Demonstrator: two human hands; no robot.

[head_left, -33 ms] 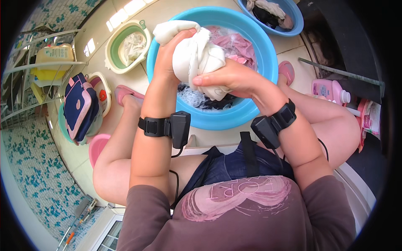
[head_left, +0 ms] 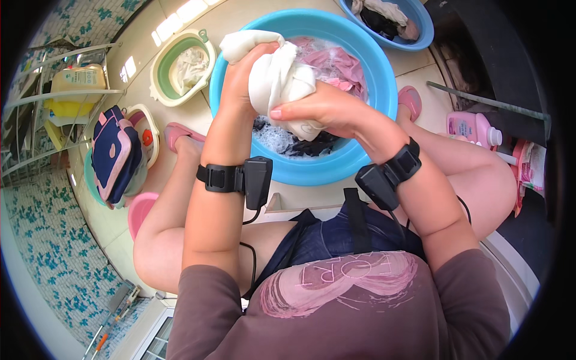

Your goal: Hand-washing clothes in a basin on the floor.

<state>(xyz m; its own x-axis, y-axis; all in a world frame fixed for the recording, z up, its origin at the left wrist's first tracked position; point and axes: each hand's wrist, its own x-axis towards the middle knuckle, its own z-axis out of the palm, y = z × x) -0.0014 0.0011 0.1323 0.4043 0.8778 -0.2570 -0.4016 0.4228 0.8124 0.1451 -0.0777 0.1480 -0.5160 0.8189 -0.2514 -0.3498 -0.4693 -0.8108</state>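
Observation:
A bunched, twisted white cloth (head_left: 282, 75) is held up over the large blue basin (head_left: 384, 90). My left hand (head_left: 240, 78) is closed around its upper left part, and one end of the cloth flops over beyond the fingers. Lower down, my right hand (head_left: 330, 108) grips the other part, thumb laid across the front; its fingers are mostly hidden behind. Beneath, the basin holds sudsy water with a pink garment (head_left: 339, 66) on the right and dark cloth (head_left: 312, 146) nearer me. Both wrists carry black strapped devices.
A small green-and-cream basin (head_left: 158, 75) with pale cloth stands left; another blue basin (head_left: 427, 33) with laundry lies far right. A navy bag (head_left: 114, 156) rests by the metal rack (head_left: 66, 93). Pink bottle (head_left: 468, 127) sits beside my right leg, pink tub (head_left: 139, 213) by my left.
My right hand has shifted slightly up and to the left, and the white cloth between my hands looks more tightly bunched. My left hand stays almost in place.

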